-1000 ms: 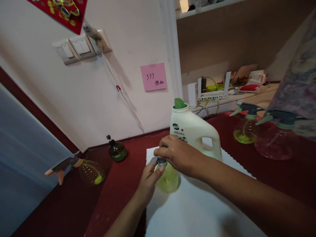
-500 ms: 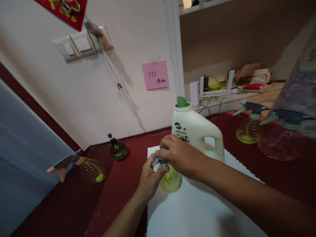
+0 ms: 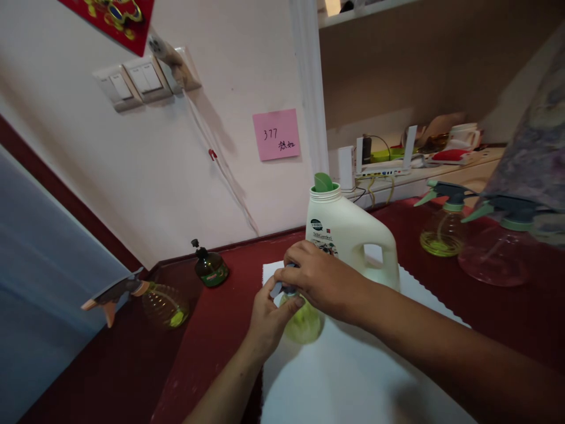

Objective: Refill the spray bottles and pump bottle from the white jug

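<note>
Yellow-green liquid showed through the small bottle (image 3: 304,330), which stood on a white sheet (image 3: 335,377) in the head view; the clock directions here were counted from that bottle. The left hand (image 3: 267,321) was closed on its neck with thumb and fingers, and the right hand (image 3: 329,280) gripped the grey top (image 3: 289,288) from above. The hands hid most of that top, so its shape was hard to make out. At 1 o'clock, just behind the right hand, a pale jug (image 3: 348,215) stood with its label partly covered by the knuckles and a green piece (image 3: 323,182) showing in its mouth. At 12 o'clock the top edge cut off a red hanging (image 3: 126,29), well to the left, and at 2 o'clock the right edge cut off a patterned cloth (image 3: 534,129). The sheet's left edge passed under the left forearm; its ragged right edge ran out toward 3 o'clock. Bare sheet lay between the forearms at 5 to 6 o'clock. Red tabletop (image 3: 212,347) separated the left hand from a dark pump bottle (image 3: 212,270) at 10 o'clock and an orange-trigger sprayer (image 3: 163,306) at 9, both well apart.
</note>
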A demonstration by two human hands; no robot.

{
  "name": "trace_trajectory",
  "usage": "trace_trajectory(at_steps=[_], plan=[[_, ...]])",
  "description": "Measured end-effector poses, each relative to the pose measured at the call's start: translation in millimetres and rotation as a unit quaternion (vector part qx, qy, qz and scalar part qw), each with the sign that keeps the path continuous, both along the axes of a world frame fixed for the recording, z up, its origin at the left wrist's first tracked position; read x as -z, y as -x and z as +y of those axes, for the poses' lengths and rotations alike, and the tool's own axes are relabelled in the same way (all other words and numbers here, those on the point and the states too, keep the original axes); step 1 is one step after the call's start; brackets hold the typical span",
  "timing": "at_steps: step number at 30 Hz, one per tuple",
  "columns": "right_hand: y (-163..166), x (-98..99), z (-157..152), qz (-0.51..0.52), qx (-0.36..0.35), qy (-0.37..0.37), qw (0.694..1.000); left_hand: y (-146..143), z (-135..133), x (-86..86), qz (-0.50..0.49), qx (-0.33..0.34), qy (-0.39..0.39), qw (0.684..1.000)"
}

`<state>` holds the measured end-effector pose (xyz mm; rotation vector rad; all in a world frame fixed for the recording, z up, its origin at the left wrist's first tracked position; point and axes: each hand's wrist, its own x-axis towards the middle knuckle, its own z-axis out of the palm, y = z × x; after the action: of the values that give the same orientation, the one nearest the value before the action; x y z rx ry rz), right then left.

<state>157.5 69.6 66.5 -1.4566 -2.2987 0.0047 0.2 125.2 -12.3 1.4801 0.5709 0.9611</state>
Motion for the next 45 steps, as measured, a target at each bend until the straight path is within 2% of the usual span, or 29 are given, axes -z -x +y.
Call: trace_trajectory(at_steps=[3, 8, 11, 15, 19, 21, 25, 27, 33, 39, 45], plan=[[0.5, -0.9, -0.7, -0.001, 0.006, 0.004, 1.000, -4.5, -3.1, 1.9, -0.009, -0.027, 0.002, 1.000], [-0.2, -0.7, 0.2, -0.007, 0.004, 0.000, 1.000, 5.0, 1.8, 13.9, -0.030, 0.028, -0.019, 0.999], [-0.8, 0.3, 1.3, -0.009, 0.005, -0.005, 1.000, 10.5, 6.2, 18.0, -0.016, 0.035, -0.027, 0.999], [-0.6, 1.2, 1.2, -0.006, 0.006, -0.009, 1.000, 5.1, 4.1, 11.6, -0.011, 0.004, -0.032, 0.999], [0.1, 0.6, 0.4, -0.006, 0.003, -0.010, 1.000, -4.1, -3.9, 4.0, -0.029, -0.036, 0.002, 0.999], [0.0, 1.1, 0.6, -0.006, 0.002, -0.014, 1.000, -3.6, -4.9, 4.1, -0.037, -0.025, 0.008, 0.999], [-1.1, 4.7, 2.8, -0.003, 0.001, -0.030, 1.000, 7.2, 3.1, 12.0, -0.052, 0.058, 0.021, 0.997], [-1.8, 6.9, 4.2, -0.002, 0.000, -0.037, 0.999, 12.1, 8.7, 16.7, -0.043, 0.079, 0.032, 0.995], [-2.0, 7.5, 5.2, -0.003, 0.001, -0.040, 0.999, 8.5, 9.0, 14.5, -0.035, 0.048, -0.001, 0.998], [1.0, 2.5, 1.6, -0.011, 0.001, -0.033, 0.999, 0.4, -1.2, 5.7, -0.046, 0.000, 0.015, 0.999], [0.8, 2.0, 1.3, -0.011, 0.004, -0.029, 1.000, 8.1, 4.8, 13.6, -0.046, 0.049, 0.018, 0.998]])
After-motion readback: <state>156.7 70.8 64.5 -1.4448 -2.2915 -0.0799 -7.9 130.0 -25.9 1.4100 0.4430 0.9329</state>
